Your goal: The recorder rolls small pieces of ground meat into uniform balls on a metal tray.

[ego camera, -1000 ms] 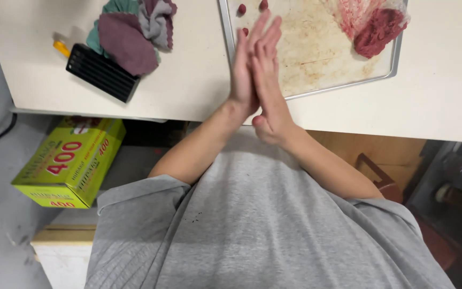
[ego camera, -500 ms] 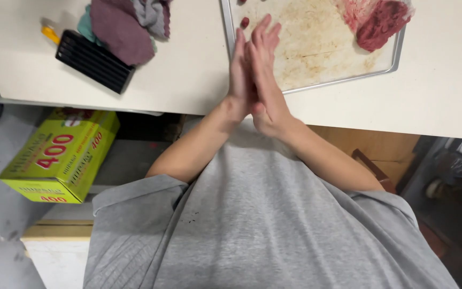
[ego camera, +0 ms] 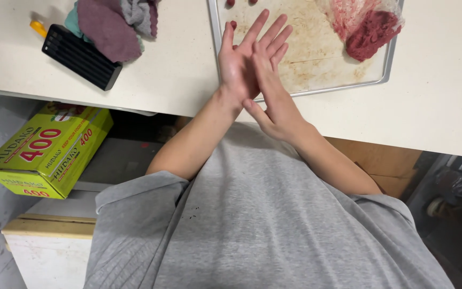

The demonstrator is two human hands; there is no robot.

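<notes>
box: a long rectangular carton, lying flat below the counter edge, at the left
colours: bright yellow-green, with red and dark lettering and a small picture at one end
bag: clear plastic wrap around red minced meat, on the tray's far right corner

head cam | looks straight down | close over counter edge | single view
</notes>
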